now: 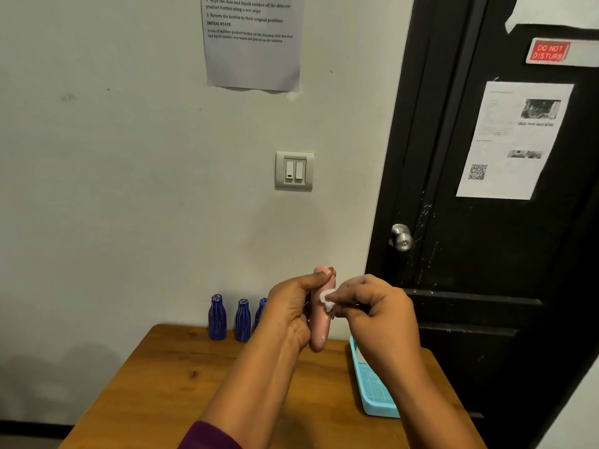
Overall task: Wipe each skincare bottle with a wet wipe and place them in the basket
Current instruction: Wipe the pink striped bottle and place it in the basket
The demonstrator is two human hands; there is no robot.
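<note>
**Pink bottle held up and under the wipe**

The left hand [291, 306] holds the pink bottle [319, 332] upright above the back of the wooden table [181, 384]. Its fingers are wrapped round the body and its thumb lies up near the cap. From here the fingers hide much of the bottle's left side.

The right hand [376, 312] pinches a small white wet wipe [328, 301] between curled fingertips and presses it to the bottle's upper right side. Most of the wipe is buried in the grip.

The light blue basket [372, 384] sits at the table's right edge. The right forearm crosses it, so I can't make out what is in it.

Three dark blue bottles stand along the wall: one [217, 317], a second [243, 320], and a third [261, 311] half hidden behind the left hand.

On the wall above hang a light switch [294, 171] and a printed sheet [252, 43] whose top is cut off. The black door [486, 254] is to the right.
</note>
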